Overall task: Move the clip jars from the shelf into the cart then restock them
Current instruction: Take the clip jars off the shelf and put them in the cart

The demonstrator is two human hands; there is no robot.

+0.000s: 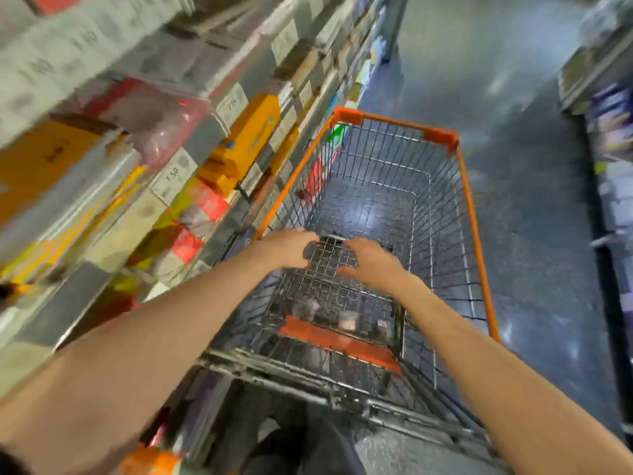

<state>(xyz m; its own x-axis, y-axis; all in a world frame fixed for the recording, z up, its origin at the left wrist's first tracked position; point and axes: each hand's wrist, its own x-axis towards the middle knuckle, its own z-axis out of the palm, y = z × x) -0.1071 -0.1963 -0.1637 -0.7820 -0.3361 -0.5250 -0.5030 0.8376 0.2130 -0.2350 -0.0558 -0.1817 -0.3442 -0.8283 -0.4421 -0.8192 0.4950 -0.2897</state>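
Over wire-mesh cart (445, 186), left hand (287, 246), right hand (371, 264), fingers curled

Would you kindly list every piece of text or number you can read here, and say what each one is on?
"7.50": white price tag on the shelf edge, handwritten, fairly clear.
"7.50", perhaps: second price tag higher on the shelf, blurred, uncertain.
Other shelf tags, the yellow boxes and the small items in the cart seat: too blurred to read.
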